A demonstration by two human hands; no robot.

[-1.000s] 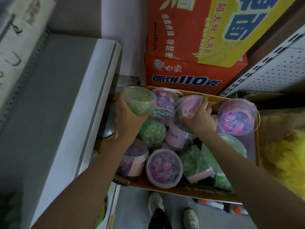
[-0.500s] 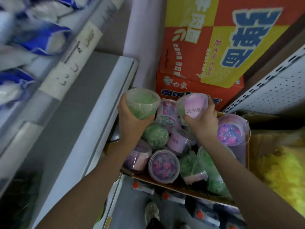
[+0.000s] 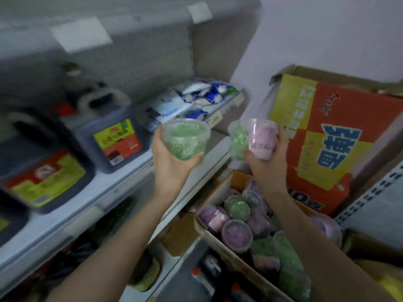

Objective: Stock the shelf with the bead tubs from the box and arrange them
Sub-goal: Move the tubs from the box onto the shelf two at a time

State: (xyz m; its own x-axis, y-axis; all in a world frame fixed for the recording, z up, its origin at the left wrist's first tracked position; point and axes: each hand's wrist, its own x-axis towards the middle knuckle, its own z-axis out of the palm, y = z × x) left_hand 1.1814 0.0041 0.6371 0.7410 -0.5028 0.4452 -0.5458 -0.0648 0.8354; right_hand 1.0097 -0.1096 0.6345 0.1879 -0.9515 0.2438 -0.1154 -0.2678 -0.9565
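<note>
My left hand [image 3: 172, 166] grips a clear tub of green beads [image 3: 185, 139] from below, holding it up in front of the grey shelf [image 3: 122, 171]. My right hand [image 3: 269, 164] grips another tub with a pink label [image 3: 260, 140], green beads showing on its left side. Both tubs are raised above the open cardboard box [image 3: 220, 188], which lies low at the right and holds several purple and green bead tubs [image 3: 236, 235].
Large dark jugs with yellow-red labels [image 3: 109, 136] stand on the shelf at the left, blue-white packets [image 3: 196, 101] lie further back. A big red and yellow carton [image 3: 327, 136] stands behind the box. A white pegboard panel [image 3: 379, 197] is at the right.
Both hands have lifted their tubs up out of the box toward the shelf. The view has swung upward and left, bringing the shelf with the jugs into sight.
</note>
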